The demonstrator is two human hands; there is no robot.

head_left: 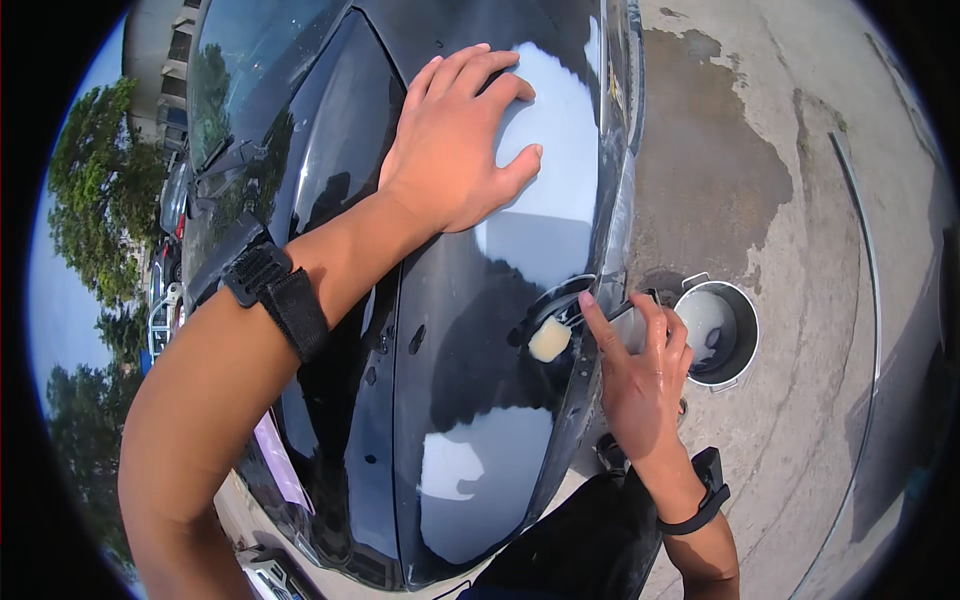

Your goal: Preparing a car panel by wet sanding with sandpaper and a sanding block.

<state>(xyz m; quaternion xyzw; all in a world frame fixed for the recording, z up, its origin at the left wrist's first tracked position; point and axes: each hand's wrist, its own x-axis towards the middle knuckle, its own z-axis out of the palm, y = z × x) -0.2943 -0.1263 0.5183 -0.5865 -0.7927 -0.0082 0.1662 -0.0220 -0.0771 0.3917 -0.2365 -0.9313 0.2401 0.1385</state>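
Car panel [480,390] in bright sun

Left fingers [468,68]: loosely fanned, thumb [522,168] set well apart. Left hand [450,140] lies across the dark panel, palm down, thumb and index reaching over the edge of a large pale patch [555,130].

Right fingers [600,325]: index stretched forward toward the panel's outer edge, the others bent. Something thin and dark runs by them, partly hidden; cannot tell if they pinch it. Right hand [640,395] is at that edge, lower down than the left. Small cream-coloured block [549,341] just past the index tip, against the panel; cannot tell if it is joined to the dark piece.

Second pale patch [485,485] nearer the body, below the block. Dark, wet-looking area between the two patches; droplets near the long seam to the left.

Black buckled strap [290,305] on left forearm, dark band [697,512] on right wrist.

Just right of the right hand, on concrete ground [820,420]: two-handled metal pot [744,340], whitish liquid inside. Damp stain [710,170] beyond it. Long thin grey line, pipe or hose, [873,275] farther right.

Windscreen [235,90] upper left; trees [100,200] and parked vehicles beyond.
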